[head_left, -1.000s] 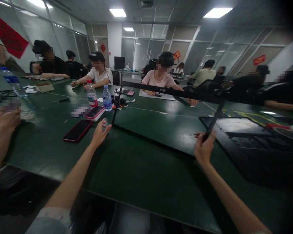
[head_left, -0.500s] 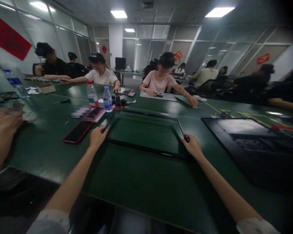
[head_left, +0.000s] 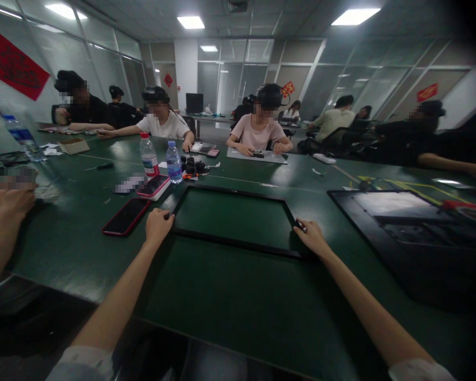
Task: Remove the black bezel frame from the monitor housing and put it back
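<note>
Because both short sides of the black rectangular frame [head_left: 236, 243] are gripped at once, we seem to have its load shared evenly and its thin bars braced against twisting. It lies level, or nearly so, over the green table [head_left: 230, 301] in front of us; we cannot tell whether every edge touches the surface. Our left hand [head_left: 158, 225] pinches the left bar, its fingers curled close together, while our right hand [head_left: 311, 235] pinches the right bar between thumb and bent fingers. Holding by the outer sides leaves the opening unobstructed.

Just left of our left hand lies a red-edged phone [head_left: 126, 217], with a pink-edged phone [head_left: 154, 185] beyond it, probably set there to be out of the frame's way. Two plastic bottles [head_left: 175, 163] stand upright farther off, beside dark clutter [head_left: 194, 165]. To the right, apart from the frame, rests a larger dark panel [head_left: 360, 222]. A neighbour's hand [head_left: 11, 203] sits at far left.
</note>
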The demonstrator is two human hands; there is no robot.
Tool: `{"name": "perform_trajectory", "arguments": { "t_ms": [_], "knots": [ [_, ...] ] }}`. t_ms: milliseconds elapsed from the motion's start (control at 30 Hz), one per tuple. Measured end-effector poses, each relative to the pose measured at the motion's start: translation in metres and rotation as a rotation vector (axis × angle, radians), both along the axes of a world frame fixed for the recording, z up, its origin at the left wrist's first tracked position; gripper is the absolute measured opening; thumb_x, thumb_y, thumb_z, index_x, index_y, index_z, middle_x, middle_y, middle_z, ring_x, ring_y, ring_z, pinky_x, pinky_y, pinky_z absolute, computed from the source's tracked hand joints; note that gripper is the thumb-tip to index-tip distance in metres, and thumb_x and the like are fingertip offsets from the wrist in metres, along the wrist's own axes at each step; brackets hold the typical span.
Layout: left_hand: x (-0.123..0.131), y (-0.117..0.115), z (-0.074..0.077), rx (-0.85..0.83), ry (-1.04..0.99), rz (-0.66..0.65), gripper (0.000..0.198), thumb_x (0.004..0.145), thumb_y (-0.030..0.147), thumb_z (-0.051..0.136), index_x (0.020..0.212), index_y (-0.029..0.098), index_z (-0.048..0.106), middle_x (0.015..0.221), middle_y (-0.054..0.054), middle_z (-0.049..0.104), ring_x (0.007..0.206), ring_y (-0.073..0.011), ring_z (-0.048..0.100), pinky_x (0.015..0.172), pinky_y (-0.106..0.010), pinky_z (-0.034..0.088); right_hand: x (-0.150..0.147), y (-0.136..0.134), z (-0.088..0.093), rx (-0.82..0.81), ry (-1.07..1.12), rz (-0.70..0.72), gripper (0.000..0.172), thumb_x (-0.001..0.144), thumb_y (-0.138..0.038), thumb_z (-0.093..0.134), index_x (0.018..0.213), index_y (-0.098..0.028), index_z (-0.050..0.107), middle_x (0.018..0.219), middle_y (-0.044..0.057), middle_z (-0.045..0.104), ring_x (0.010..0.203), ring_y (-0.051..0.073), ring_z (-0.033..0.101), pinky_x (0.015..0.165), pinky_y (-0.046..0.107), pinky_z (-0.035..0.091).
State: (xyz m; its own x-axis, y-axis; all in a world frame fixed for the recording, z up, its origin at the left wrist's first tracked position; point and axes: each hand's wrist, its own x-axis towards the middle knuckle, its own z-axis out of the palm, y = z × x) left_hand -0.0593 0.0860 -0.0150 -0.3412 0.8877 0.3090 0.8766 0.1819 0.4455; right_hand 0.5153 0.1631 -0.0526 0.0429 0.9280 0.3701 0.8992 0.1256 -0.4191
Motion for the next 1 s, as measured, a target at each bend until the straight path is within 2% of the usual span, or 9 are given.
{"name": "perform_trajectory", "arguments": {
  "t_ms": [133, 233, 300, 400, 567, 733, 1000],
  "knots": [
    [0.0, 0.0, -0.001, 0.018, -0.015, -0.008, 0.039, 0.09, 0.044, 0.058, 0.115, 0.021, 0.078, 0.117, -0.014, 0.068, 0.106, -0.0306, 0.065, 0.09, -0.041, 0.053, 0.014, -0.02, -0.007, 0.011, 0.104, 0.131, 0.058, 0.077, -0.048, 0.057, 0.125, -0.017, 0.065, 0.107, 0.015, 0.067, 0.096, 0.029, 0.064, 0.097, 0.054, 0.052],
    [0.001, 0.0, 0.0, 0.0, -0.023, -0.01, 0.04, 0.09, 0.043, 0.058, 0.117, 0.02, 0.076, 0.119, -0.015, 0.067, 0.108, -0.0313, 0.064, 0.092, -0.042, 0.052, 0.02, -0.033, -0.008, 0.011, 0.125, 0.237, 0.058, 0.076, -0.043, 0.058, 0.13, -0.021, 0.062, 0.125, 0.014, 0.066, 0.115, 0.032, 0.063, 0.108, 0.057, 0.046],
    [0.003, -0.001, 0.002, -0.013, -0.024, -0.014, 0.04, 0.09, 0.043, 0.058, 0.117, 0.019, 0.076, 0.121, -0.015, 0.066, 0.11, -0.0318, 0.064, 0.092, -0.043, 0.053, 0.017, -0.034, -0.006, 0.018, 0.115, 0.266, 0.055, 0.077, -0.038, 0.055, 0.128, -0.021, 0.063, 0.131, 0.014, 0.066, 0.126, 0.033, 0.059, 0.114, 0.058, 0.042],
    [0.006, -0.002, 0.003, -0.011, -0.007, -0.016, 0.037, 0.09, 0.042, 0.058, 0.115, 0.021, 0.076, 0.12, -0.014, 0.067, 0.111, -0.0314, 0.065, 0.093, -0.043, 0.053, 0.007, -0.027, -0.003, 0.045, 0.119, 0.228, 0.052, 0.079, -0.035, 0.051, 0.127, -0.018, 0.064, 0.13, 0.016, 0.066, 0.129, 0.033, 0.058, 0.115, 0.058, 0.04],
    [0.007, -0.002, 0.003, -0.015, 0.019, -0.007, 0.04, 0.09, 0.044, 0.058, 0.117, 0.02, 0.074, 0.122, -0.014, 0.067, 0.112, -0.0321, 0.065, 0.094, -0.043, 0.053, -0.004, -0.016, 0.0, 0.105, 0.22, 0.069, 0.052, 0.081, -0.039, 0.056, 0.127, -0.016, 0.064, 0.119, 0.016, 0.071, 0.116, 0.032, 0.066, 0.106, 0.056, 0.049],
    [0.007, -0.001, 0.004, -0.016, 0.035, -0.019, 0.037, 0.091, 0.044, 0.057, 0.115, 0.021, 0.075, 0.12, -0.014, 0.067, 0.11, -0.0314, 0.066, 0.092, -0.042, 0.054, -0.001, -0.021, -0.001, 0.097, 0.226, 0.122, 0.056, 0.081, -0.043, 0.06, 0.129, -0.016, 0.064, 0.123, 0.017, 0.07, 0.114, 0.033, 0.066, 0.101, 0.055, 0.052],
    [0.011, -0.002, 0.009, -0.042, 0.051, -0.023, 0.038, 0.092, 0.044, 0.055, 0.115, 0.02, 0.074, 0.125, -0.014, 0.066, 0.111, -0.0325, 0.065, 0.089, -0.043, 0.054, -0.002, -0.026, -0.002, 0.081, 0.171, 0.121, 0.055, 0.081, -0.029, 0.053, 0.135, -0.019, 0.062, 0.124, 0.014, 0.069, 0.118, 0.031, 0.063, 0.105, 0.055, 0.05]
  ]
}}
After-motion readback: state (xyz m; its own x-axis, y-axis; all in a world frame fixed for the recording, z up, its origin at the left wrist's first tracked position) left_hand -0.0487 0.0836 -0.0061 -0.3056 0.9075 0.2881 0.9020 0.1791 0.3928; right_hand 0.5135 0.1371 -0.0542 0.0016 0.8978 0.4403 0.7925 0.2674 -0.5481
